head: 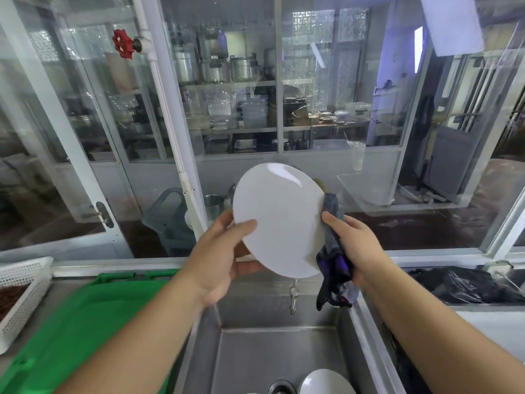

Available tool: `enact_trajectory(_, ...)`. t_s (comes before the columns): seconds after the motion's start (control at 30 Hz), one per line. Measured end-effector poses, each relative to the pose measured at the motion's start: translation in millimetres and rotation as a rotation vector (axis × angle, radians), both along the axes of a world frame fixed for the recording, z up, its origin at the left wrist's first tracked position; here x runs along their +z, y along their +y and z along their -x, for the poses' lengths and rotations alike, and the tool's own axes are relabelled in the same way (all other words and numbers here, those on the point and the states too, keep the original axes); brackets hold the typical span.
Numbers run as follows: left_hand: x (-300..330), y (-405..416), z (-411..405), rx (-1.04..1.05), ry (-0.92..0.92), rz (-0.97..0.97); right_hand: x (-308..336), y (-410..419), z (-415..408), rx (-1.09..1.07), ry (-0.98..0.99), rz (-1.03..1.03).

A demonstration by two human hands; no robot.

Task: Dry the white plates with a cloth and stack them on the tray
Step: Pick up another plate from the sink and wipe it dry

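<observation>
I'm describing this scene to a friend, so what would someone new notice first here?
First, the white plate held tilted above the steel sink, the left hand gripping its left edge while the right hand presses a grey and purple cloth to its right rim. Next, the bright green tray at lower left, and the red valve wheel on the pipe at upper left.

A steel counter [65,288] runs across the lower part of the frame, with a steel sink [264,354] sunk into its middle. A green tray [85,322] lies on the counter at lower left, beside the sink. A white perforated basket [20,297] sits at the far left edge, touching the tray. Inside the sink, at the bottom centre, a white plate [326,382] rests beside the drain [281,387]. At right, a black plastic bag [460,282] lies on the counter.
</observation>
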State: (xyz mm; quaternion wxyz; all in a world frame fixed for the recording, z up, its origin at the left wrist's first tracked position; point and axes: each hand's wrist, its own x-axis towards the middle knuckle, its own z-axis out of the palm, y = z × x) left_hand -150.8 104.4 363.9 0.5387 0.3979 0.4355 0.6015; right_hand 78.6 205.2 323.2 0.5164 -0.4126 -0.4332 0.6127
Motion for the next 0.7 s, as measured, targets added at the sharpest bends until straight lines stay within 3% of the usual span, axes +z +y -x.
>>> enact_trajectory(0.33,7,15,38,-0.115,0.25,0.104,11,9,-14,0.063,-0.288,-0.132)
enact_trajectory(0.47,-1,14,35,-0.08,0.239,0.075,15,8,-13,-0.008,-0.349,-0.202)
enact_trajectory(0.6,-8,13,27,-0.002,0.2,0.024,10,6,-6,-0.288,-0.857,-0.529)
enact_trajectory(0.7,-11,12,19,0.062,0.183,-0.012,9,-4,0,-0.351,-1.072,-0.716)
